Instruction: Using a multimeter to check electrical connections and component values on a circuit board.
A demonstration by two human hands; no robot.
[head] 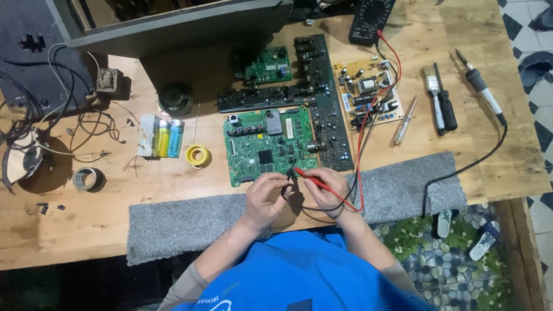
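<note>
Red probe (314, 181), tip hidden by right hand (325, 193)

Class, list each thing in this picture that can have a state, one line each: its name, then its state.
left hand: holding the black probe
right hand: holding the red probe
red probe: tip on the green board
green board: lying flat, bare
meter: leads plugged in
soldering iron: lying on the table, unheld

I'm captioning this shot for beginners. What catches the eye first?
The green circuit board at the bench's centre, with both hands at its near edge: the right hand holds a red probe, the left hand a black one. Behind it lie a tan board and a black meter.
</note>
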